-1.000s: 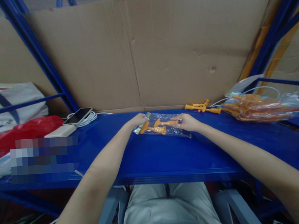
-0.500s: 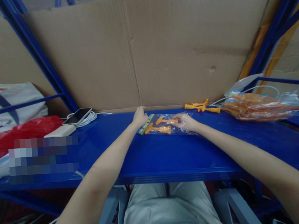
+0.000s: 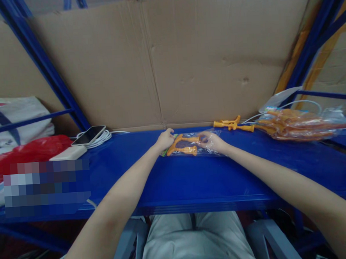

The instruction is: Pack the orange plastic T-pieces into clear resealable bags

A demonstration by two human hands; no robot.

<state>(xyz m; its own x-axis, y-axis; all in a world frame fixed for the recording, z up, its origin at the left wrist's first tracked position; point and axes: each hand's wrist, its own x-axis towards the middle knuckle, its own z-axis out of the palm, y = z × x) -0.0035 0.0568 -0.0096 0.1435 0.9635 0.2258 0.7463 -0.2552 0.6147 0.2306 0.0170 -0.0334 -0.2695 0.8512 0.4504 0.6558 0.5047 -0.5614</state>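
Observation:
A clear plastic bag (image 3: 186, 151) with a colourful header at its left end lies flat on the blue table. Inside it are two orange plastic toys shaped like small hammers, an upper one (image 3: 188, 139) and a lower one (image 3: 186, 150), side by side with their heads to the left. My left hand (image 3: 164, 141) is closed over the header end and covers most of the header. At the other end, my right hand (image 3: 214, 142) has its thumb and fingers curled on the bag beside the upper toy's handle end; its fingertips are partly hidden by shiny film.
Loose orange toys (image 3: 233, 124) lie at the back, right of my hands. Farther right is a pile of bagged orange toys (image 3: 301, 125). On the left are a phone (image 3: 89, 135) on a coiled white cable, a white box (image 3: 69, 153) and a red bag (image 3: 36, 151). A cardboard wall (image 3: 157, 68) stands behind.
My left hand has come slightly nearer and lies farther over the header. The upper toy has slid left in the bag, away from my right fingers, which stay at the right end.

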